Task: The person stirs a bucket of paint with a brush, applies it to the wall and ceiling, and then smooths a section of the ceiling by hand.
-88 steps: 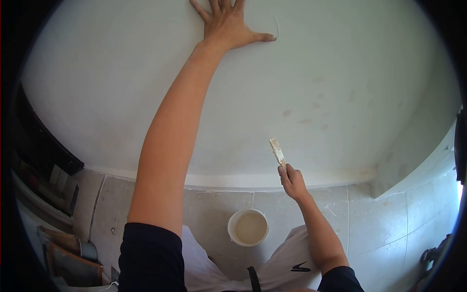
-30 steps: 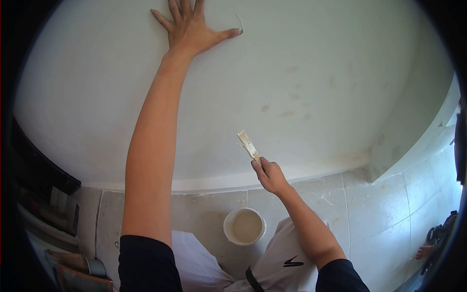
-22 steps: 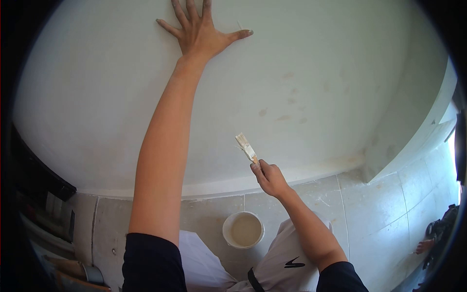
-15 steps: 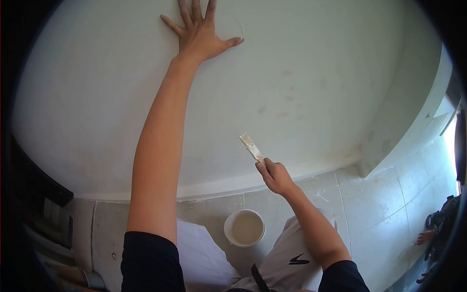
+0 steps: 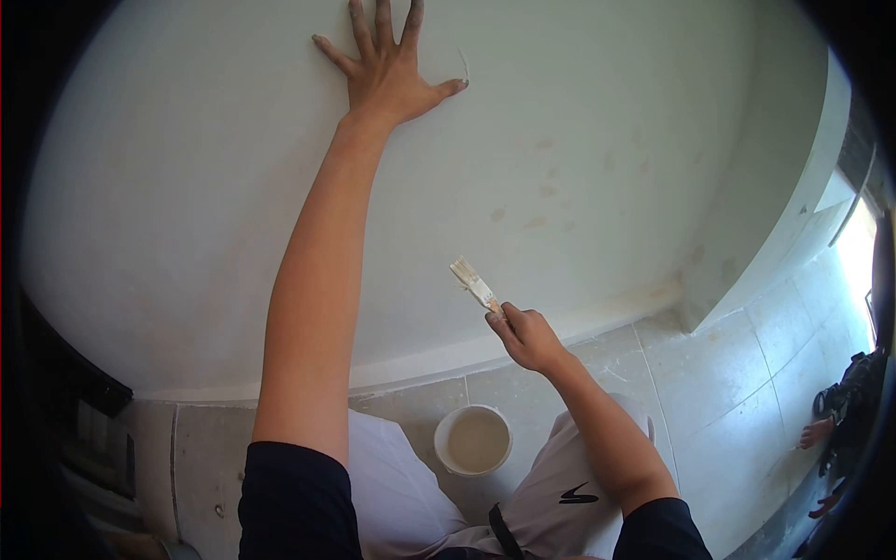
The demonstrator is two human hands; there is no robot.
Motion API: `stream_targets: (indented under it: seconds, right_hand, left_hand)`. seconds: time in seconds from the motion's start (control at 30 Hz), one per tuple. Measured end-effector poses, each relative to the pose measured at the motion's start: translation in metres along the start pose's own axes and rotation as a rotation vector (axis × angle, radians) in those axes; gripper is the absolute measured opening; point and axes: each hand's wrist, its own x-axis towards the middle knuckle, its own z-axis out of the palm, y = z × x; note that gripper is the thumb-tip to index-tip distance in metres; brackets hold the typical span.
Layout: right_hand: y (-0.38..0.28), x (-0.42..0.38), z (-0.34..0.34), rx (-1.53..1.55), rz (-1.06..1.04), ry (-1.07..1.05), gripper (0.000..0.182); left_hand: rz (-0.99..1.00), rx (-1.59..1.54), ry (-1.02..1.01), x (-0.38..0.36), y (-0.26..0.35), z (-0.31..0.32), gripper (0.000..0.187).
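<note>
My left hand (image 5: 387, 82) lies flat on the pale wall (image 5: 233, 168), its fingers spread wide and their tips darkened. Beside its thumb a thin whitish strand or mark (image 5: 464, 63) shows on the wall. A paintbrush (image 5: 474, 284) is in my right hand (image 5: 525, 337), gripped by its wooden handle, with the whitish bristles pointing up and to the left, in front of the lower wall. Below, between my legs, a white bucket (image 5: 443, 459) stands on the floor with cloudy beige liquid in it.
Grey floor tiles (image 5: 714, 373) run along the foot of the wall. A wall section (image 5: 793, 219) juts out on the right. At the far right edge are another person's hand (image 5: 817, 432) and dark clothing. Dark objects (image 5: 93, 439) stand at the lower left.
The view has shifted slightly, so the wall marks and floor sit a little differently. My left hand stays spread on the wall, and the brush remains in my right hand.
</note>
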Motion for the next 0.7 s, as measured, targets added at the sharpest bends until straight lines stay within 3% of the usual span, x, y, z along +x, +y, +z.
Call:
stream_targets:
  seconds: [0.7]
  right_hand:
    - [0.010, 0.010, 0.003, 0.009, 0.006, -0.122, 0.042]
  left_hand:
    - [0.020, -0.003, -0.051, 0.019, 0.010, 0.030, 0.142]
